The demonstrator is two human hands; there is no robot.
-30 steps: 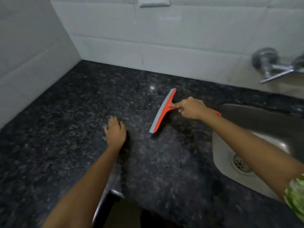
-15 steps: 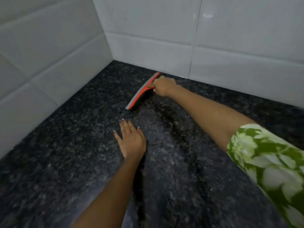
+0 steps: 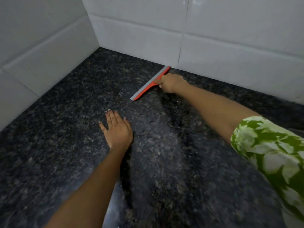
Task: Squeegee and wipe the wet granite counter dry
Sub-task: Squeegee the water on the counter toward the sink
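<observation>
With the squeegee set at the back wall, head view: pull it forward with even pressure, blade flat on the granite desk. Right hand grips the handle, fingers curled round it — handle itself hidden, apparently. Left hand rests flat, fingers spread, well apart from the blade.

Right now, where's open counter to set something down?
Free: the granite counter between the left wall tiles and the left hand, into the corner. Also the near strip between both forearms. Crowded: by the back wall, where the right hand grips the squeegee.
</observation>
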